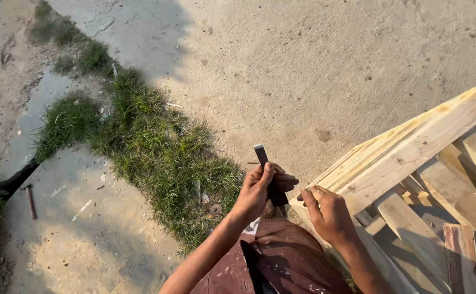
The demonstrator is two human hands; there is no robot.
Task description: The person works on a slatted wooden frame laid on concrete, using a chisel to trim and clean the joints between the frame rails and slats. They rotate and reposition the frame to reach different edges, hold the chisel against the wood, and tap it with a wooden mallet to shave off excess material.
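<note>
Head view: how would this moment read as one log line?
left hand: grips dark flat tool | right hand: on wooden pallet corner | hammer: on ground

No packages, labels, signs or screens are showing anywhere in this view.
</note>
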